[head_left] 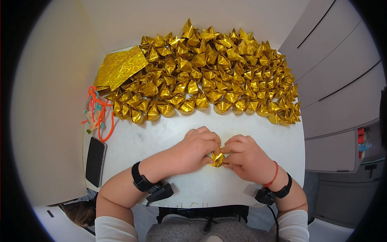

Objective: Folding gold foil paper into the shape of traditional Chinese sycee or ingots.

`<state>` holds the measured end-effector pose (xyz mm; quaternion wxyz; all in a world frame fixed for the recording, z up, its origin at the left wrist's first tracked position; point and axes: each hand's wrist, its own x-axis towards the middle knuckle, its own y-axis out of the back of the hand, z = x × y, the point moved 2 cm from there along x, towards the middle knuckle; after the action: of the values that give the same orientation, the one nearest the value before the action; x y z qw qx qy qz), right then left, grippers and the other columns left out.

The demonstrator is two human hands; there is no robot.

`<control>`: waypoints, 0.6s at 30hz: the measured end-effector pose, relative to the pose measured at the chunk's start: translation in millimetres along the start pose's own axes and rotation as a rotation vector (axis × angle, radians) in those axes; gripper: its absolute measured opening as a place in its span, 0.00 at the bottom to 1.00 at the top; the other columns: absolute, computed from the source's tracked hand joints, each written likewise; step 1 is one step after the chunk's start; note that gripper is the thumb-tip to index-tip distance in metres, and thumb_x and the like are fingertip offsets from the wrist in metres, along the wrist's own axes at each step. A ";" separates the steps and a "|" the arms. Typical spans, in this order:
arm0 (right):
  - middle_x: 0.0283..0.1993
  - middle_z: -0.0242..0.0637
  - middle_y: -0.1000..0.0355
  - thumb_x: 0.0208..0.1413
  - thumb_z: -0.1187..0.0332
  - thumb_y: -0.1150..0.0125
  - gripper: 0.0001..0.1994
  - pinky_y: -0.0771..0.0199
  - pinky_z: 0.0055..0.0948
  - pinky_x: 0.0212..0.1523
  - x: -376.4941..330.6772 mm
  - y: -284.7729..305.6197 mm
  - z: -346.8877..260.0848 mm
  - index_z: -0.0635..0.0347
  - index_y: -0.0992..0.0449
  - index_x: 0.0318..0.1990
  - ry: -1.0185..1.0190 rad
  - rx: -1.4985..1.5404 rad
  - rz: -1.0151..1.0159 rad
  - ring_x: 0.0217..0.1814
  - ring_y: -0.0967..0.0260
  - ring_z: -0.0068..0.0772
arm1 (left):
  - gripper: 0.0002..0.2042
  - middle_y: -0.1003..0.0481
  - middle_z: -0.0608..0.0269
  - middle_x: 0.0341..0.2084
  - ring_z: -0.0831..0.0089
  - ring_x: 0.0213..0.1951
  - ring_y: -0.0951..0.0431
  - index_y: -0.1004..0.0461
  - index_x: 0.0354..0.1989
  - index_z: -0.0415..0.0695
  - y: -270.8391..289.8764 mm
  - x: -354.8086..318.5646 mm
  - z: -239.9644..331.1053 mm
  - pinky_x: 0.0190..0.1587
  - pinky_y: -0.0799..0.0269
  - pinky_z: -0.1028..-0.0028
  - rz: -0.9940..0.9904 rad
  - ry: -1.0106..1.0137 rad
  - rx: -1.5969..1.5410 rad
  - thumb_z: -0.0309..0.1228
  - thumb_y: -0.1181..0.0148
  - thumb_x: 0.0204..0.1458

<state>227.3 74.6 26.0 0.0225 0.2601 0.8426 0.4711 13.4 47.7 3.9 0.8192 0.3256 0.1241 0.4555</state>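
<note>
Between my two hands, over the near middle of the white table, is a small folded piece of gold foil paper (217, 159). My left hand (198, 148) pinches it from the left with thumb and fingers. From the right, my right hand (246, 158) has its fingertips closed on the other edge. The fingers cover much of the paper, so its full shape is partly hidden. Many folded gold paper ingots (201, 76) stand massed across the far half of the table, beyond both hands.
A stack of flat gold foil sheets (121, 66) lies at the far left. Beside it are orange and teal cords (98, 111). A dark phone (95, 162) rests at the table's left edge. Grey drawers (330, 80) stand to the right, a wall (52, 105) to the left.
</note>
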 end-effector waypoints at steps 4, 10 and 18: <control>0.44 0.31 0.23 0.45 0.74 0.25 0.11 0.32 0.39 0.50 -1.2 -5.1 9.6 0.55 0.17 0.38 -0.049 0.112 0.052 0.50 0.29 0.40 | 0.15 0.23 0.67 0.47 0.60 0.53 0.29 0.20 0.39 0.47 2.8 0.6 0.6 0.57 0.36 0.61 -0.049 0.008 0.002 0.24 0.26 0.41; 0.39 0.31 0.25 0.48 0.75 0.29 0.06 0.33 0.40 0.47 2.0 -12.3 12.4 0.56 0.21 0.33 -0.097 0.198 0.155 0.45 0.30 0.41 | 0.16 0.24 0.65 0.49 0.59 0.54 0.29 0.21 0.41 0.45 4.7 0.2 0.0 0.59 0.36 0.60 -0.070 0.005 -0.021 0.21 0.27 0.41; 0.38 0.39 0.31 0.49 0.77 0.32 0.06 0.34 0.39 0.45 8.9 -19.2 10.9 0.60 0.24 0.32 -0.110 0.196 0.224 0.41 0.34 0.45 | 0.18 0.24 0.62 0.49 0.56 0.53 0.28 0.23 0.44 0.44 9.3 2.6 -0.2 0.59 0.35 0.60 -0.074 -0.035 -0.029 0.20 0.29 0.42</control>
<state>214.7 79.1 6.4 -0.0096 0.3788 0.8478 0.3711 8.6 53.4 10.0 0.8422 0.3167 0.1150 0.4208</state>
